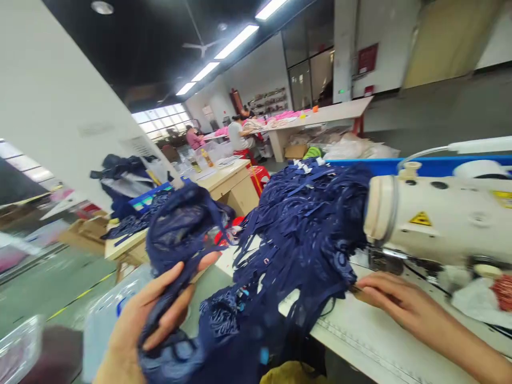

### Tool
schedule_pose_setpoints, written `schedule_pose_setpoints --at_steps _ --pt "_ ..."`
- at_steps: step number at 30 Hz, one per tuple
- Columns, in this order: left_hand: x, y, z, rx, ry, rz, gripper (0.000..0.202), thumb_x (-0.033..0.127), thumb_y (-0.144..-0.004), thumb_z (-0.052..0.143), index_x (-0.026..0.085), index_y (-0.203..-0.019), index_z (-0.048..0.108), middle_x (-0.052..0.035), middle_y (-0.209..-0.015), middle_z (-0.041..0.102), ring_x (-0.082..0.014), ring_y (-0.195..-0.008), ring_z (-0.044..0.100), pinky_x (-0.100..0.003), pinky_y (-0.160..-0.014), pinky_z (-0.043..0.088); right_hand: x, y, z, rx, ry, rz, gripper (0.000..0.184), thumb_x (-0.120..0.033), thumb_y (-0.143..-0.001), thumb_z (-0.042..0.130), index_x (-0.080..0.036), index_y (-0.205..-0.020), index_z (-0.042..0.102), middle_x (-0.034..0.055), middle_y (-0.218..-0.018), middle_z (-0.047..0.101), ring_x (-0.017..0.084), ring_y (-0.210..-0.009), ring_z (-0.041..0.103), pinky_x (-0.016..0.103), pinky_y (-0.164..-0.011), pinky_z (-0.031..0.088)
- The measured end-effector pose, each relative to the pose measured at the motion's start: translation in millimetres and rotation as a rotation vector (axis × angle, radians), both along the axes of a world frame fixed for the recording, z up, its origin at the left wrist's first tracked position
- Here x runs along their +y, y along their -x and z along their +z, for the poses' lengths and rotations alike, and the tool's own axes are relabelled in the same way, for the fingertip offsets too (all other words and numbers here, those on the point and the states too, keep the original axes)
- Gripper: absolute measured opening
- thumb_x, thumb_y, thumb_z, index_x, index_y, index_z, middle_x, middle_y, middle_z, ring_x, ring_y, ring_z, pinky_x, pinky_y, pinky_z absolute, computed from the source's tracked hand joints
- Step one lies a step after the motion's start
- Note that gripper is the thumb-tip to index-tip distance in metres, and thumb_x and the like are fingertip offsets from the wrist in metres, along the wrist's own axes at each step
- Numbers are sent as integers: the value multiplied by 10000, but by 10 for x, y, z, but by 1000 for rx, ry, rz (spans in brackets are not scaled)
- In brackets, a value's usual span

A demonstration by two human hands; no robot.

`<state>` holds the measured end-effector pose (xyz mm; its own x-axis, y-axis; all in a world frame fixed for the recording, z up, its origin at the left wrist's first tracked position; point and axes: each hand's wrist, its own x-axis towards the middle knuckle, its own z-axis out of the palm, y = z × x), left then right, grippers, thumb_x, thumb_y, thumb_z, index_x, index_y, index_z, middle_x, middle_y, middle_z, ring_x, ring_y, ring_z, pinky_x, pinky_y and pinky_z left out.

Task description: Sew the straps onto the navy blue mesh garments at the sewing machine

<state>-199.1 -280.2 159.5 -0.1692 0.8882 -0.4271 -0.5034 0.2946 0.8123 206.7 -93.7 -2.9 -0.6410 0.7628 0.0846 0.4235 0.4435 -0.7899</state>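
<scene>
- Head view: the navy lace piece (pixel 180 229) is up in the air, off the left end of the counter (pixel 372 341), gripped in my left hand (pixel 148 314).
- My left fingers (pixel 172 314) are curled shut round its lower gathered part, thumb pressed across the front. The upper part rises loose and bunched above the fist.
- It looks sheer, very light and limp, and I judge it will sag and twist wherever it is unsupported. The mesh could snag or stretch, so a hold on a seam or bound edge seems safer than one on the open lace.
- Its lower end runs down into more navy cloth below my wrist. Where one piece ends and the next begins I cannot tell.
- Just to the right, a pile of navy garments (pixel 308 229) with many dangling straps covers the counter's left end and spills over its near edge. The straps look apt to tangle.
- My right hand (pixel 394 304) lies low on the counter at the foot of that pile, fingers stretched out close together. Whether their tips pinch a strap, I cannot tell.
- A cream sewing machine (pixel 436 224) stands along the counter's far side, its head end touching the pile.
- Beyond the left end are a wooden desk (pixel 232 184), a red stool (pixel 260 176) and seated people (pixel 240 136) at a long table (pixel 320 113).
</scene>
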Motion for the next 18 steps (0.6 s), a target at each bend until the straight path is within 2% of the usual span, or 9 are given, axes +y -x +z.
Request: schedule_pose_setpoints --at_steps 3,6,7,9,11,13,15,16,18 --pt "569 -750 -179 -205 -50 -188 394 341 -943 523 252 -1317 610 6 -695 720 -88 -367 585 -130 -328 390 -178 71 151 107 205 40 535 -653 -933 419 -289 -1246 653 82 -1355 588 285 -1286 502 434 -1096 410" --pt "1039 -1476 -528 -293 21 -346 482 318 -910 597 172 -1369 565 -84 -916 771 -170 -584 720 -220 -527 562 -272 80 153 254 369 61 746 -728 -917 348 -282 -1515 363 78 -1555 371 275 -1447 301 455 -1202 223" --pt "1158 -1660 -646 -291 34 -350 495 253 -872 640 137 -1349 577 -109 -964 767 -200 -702 746 -255 -642 593 -270 78 140 283 408 97 821 -747 -898 378 -275 -1558 251 86 -1568 341 267 -1456 281 445 -1205 206" --pt "1350 -1895 -829 -286 12 -288 489 202 -827 677 97 -1300 607 -135 -991 762 -242 -834 748 -321 -788 597 -223 71 123 292 480 148 969 -742 -858 493 -249 -1586 87 123 -1499 421 262 -1394 379 430 -1162 294" --pt "1502 -1939 -912 -291 -26 -171 430 285 -863 652 79 -1240 636 -147 -964 762 -267 -860 743 -375 -840 590 -149 56 140 236 524 136 1026 -661 -838 594 -218 -1587 51 127 -1310 581 248 -1187 557 412 -1051 419" --pt "1635 -1829 -914 -260 -54 35 367 334 -907 591 83 -1165 660 -127 -878 765 -258 -795 744 -398 -838 593 -93 33 193 161 514 111 919 -538 -849 612 -221 -1581 155 90 -1180 650 219 -1029 611 384 -979 462" --pt "1748 -1640 -875 -173 -50 236 265 233 -895 580 94 -1103 665 -85 -774 754 -231 -715 738 -388 -834 596 -86 18 265 94 478 154 743 -431 -850 606 -268 -1528 349 56 -1221 650 216 -1064 604 359 -1001 446" --pt "1796 -1543 -850 -123 -37 287 249 163 -866 583 103 -1095 661 -67 -746 748 -222 -699 736 -385 -836 596 -102 18 299 79 462 191 655 -389 -854 598 -296 -1482 437 35 -1282 632 220 -1132 585 348 -1035 424" --pt "1885 -1391 -801 -17 -52 280 317 84 -813 593 128 -1122 646 -54 -780 752 -226 -746 741 -398 -856 591 -149 34 349 75 435 250 539 -349 -878 560 -332 -1415 527 -9 -1383 584 220 -1244 540 337 -1102 370"
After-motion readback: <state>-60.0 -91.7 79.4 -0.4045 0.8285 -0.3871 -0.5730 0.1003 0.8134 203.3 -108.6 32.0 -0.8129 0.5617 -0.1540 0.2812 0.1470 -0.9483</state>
